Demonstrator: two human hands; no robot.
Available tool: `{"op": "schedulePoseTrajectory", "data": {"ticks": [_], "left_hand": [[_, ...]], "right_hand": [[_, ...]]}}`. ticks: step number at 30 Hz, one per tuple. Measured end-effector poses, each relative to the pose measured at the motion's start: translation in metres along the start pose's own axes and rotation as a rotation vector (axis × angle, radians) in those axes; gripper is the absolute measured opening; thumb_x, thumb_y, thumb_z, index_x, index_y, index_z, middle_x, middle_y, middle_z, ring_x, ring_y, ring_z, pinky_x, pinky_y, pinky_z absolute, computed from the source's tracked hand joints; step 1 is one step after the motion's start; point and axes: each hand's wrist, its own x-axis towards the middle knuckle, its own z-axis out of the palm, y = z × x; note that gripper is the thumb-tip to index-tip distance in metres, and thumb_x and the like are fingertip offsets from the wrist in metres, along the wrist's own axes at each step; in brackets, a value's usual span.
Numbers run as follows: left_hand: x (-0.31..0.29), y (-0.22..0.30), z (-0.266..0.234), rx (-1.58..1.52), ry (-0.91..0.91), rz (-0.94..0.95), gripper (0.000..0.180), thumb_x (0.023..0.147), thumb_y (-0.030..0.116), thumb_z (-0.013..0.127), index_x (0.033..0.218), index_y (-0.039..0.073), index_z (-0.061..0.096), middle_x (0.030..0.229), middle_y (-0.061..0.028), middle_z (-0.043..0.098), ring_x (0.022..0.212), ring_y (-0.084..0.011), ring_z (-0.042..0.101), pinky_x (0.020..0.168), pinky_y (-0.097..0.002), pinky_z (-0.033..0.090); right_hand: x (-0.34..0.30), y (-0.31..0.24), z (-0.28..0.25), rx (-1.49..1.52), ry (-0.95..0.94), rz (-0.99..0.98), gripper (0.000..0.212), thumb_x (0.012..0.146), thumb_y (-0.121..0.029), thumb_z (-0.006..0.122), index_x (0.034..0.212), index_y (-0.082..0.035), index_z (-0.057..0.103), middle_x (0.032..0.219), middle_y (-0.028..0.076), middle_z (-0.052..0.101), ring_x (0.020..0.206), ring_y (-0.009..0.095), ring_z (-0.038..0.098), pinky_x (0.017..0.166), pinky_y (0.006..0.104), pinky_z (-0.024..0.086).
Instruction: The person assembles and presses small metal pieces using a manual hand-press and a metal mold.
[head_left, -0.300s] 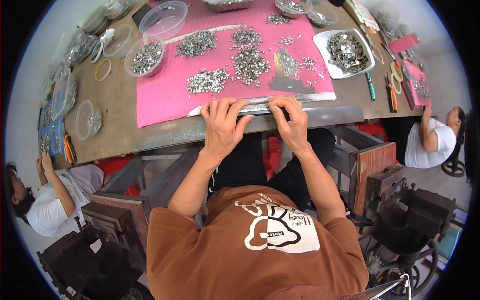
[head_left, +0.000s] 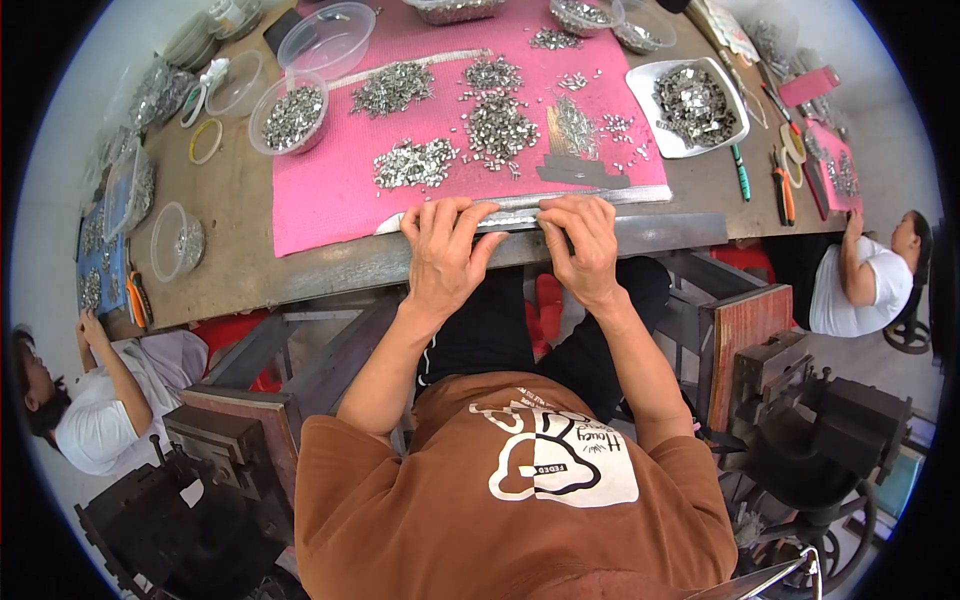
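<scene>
At the table's front edge, my left hand (head_left: pixel 443 252) and my right hand (head_left: pixel 583 248) grip the two ends of a narrow silvery strip (head_left: pixel 516 218), which looks made of small metal pieces. Thumbs and fingertips close on it from either side, and its ends are hidden under them. The strip lies over the worn whitish border of the pink mat (head_left: pixel 335 205). Just beyond my fingers are a heap of shiny metal pieces (head_left: pixel 415 163), another heap of them (head_left: pixel 500 130), and some flat grey metal strips (head_left: pixel 582 172).
A white dish of metal pieces (head_left: pixel 735 132) stands right, beside a green pen (head_left: pixel 741 172) and orange-handled pliers (head_left: pixel 784 190). A clear tub of pieces (head_left: pixel 268 140) stands left. Co-workers sit at both sides, near machine presses (head_left: pixel 190 500).
My right hand has shifted slightly, its fingers now curling closer over the strip's right end. My left hand stays almost where it was.
</scene>
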Motion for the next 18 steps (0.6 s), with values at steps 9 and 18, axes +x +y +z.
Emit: {"op": "schedulePoseTrajectory", "data": {"ticks": [9, 18], "left_hand": [[-0.001, -0.001, 0.001, 0.019, -0.005, -0.007, 0.038, 0.083, 0.030, 0.080, 0.115, 0.014, 0.069, 0.107, -0.0039, 0.060, 0.104, -0.0240, 0.055, 0.098, -0.0466, 0.032], [0.001, 0.000, 0.001, 0.008, -0.006, -0.009, 0.037, 0.082, 0.029, 0.080, 0.114, 0.013, 0.069, 0.107, -0.0043, 0.060, 0.104, -0.0245, 0.055, 0.098, -0.0463, 0.031]], "right_hand": [[0.008, -0.002, -0.006, -0.156, -0.069, -0.162, 0.020, 0.080, -0.002, 0.073, 0.099, -0.004, 0.066, 0.099, 0.005, 0.068, 0.094, 0.023, 0.064, 0.092, 0.0411, 0.043], [0.024, -0.003, -0.016, -0.167, -0.222, -0.254, 0.020, 0.080, 0.000, 0.071, 0.098, -0.002, 0.065, 0.096, 0.008, 0.066, 0.091, 0.027, 0.064, 0.089, 0.0420, 0.046]]}}
